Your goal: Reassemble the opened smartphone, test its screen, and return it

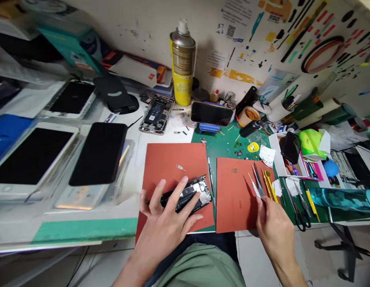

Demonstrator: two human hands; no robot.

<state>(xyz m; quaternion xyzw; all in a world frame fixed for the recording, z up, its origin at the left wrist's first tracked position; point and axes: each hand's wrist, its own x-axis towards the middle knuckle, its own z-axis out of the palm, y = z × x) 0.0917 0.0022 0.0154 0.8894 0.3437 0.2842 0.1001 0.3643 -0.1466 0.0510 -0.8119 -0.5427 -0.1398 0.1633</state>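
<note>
An opened phone (202, 192) with its inner parts showing lies on the left red mat (161, 159). My left hand (169, 213) rests over it with fingers spread, several fingertips touching the phone. A small SIM pin (181, 167) lies above it on the mat. On the right red mat (232, 211), my right hand (273, 219) pinches the lower end of grey tweezers (258, 178). Beside them lie a white-handled tool (254, 185) and yellow tweezers (271, 185). A thin metal pick (211, 179) lies between the two mats.
Left of the mats are a black phone (99, 153) and a white tablet (35, 155). A yellow spray can (183, 67) stands near the wall, next to a propped phone (211, 114). Scissors (301, 219) and a blue bottle (343, 200) are at the right.
</note>
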